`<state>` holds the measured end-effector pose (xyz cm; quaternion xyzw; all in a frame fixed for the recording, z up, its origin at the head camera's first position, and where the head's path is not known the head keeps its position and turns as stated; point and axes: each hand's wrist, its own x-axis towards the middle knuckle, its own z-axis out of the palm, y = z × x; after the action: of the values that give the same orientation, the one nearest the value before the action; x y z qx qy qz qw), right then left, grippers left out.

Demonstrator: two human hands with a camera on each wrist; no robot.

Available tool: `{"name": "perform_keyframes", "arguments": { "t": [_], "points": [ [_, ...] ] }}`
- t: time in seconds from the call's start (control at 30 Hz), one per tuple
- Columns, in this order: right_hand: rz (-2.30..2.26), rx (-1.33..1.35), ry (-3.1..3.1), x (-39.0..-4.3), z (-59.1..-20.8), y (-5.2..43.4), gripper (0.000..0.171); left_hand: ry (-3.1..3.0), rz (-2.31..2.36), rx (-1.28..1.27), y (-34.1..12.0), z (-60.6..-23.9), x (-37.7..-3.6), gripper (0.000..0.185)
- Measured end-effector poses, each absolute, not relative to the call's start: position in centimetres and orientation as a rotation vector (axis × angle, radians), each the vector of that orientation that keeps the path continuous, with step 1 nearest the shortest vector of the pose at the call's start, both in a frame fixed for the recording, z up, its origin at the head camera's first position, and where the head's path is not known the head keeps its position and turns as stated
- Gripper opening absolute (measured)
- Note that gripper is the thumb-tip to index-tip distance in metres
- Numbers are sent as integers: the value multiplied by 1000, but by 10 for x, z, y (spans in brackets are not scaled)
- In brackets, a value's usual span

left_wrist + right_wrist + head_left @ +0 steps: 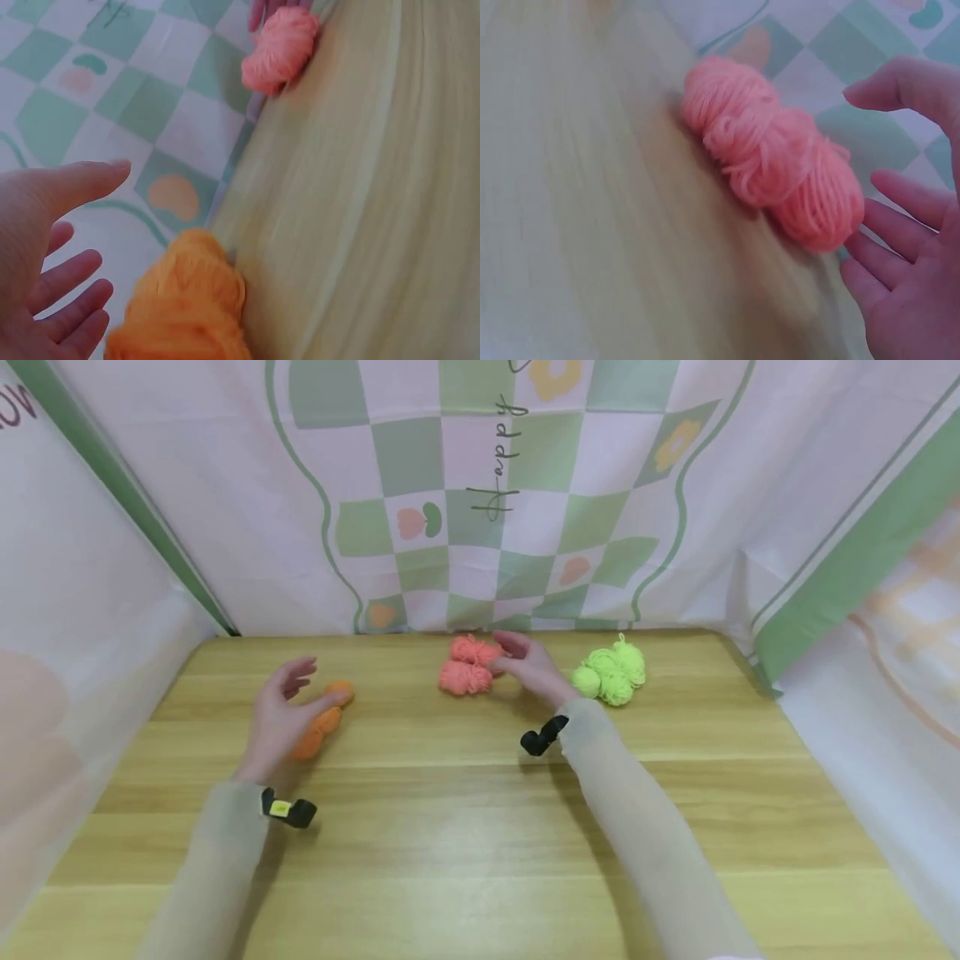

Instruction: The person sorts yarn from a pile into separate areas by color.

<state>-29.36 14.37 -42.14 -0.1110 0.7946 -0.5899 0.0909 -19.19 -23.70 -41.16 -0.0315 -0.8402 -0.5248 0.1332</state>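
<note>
My left hand (288,697) is open with its fingers spread, just left of an orange yarn bundle (321,728) on the wooden table (465,810). In the left wrist view the left hand (52,240) is beside the orange yarn (184,300) and does not grip it. My right hand (527,665) is open at the right end of a salmon-pink yarn bundle (465,668). In the right wrist view the pink yarn (776,161) lies just off the right hand's (907,247) straight fingers; whether they touch I cannot tell.
A neon green yarn bundle (611,672) lies right of my right hand, near the back edge. A checked green and pink cloth backdrop (480,493) closes the back and both sides. The pink yarn (281,49) also shows in the left wrist view.
</note>
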Motion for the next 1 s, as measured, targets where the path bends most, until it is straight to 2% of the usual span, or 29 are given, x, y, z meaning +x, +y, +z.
{"name": "perform_keyframes", "arguments": {
  "t": [0.4,0.67,0.87,1.0],
  "points": [
    [-1798,-557,2381,-277,-404,127,71,-2598,-1433,-121,-270,-423,-166,69],
    [-1859,-724,2255,-263,-393,96,66,-2703,-1304,-181,-280,-428,-154,63],
    [-1736,-848,2257,-253,-400,68,66,-2733,-1235,-154,-288,-428,-146,52],
    [-1619,-902,2287,-246,-410,46,65,-2760,-1217,-139,-293,-432,-144,52]
  ]
}}
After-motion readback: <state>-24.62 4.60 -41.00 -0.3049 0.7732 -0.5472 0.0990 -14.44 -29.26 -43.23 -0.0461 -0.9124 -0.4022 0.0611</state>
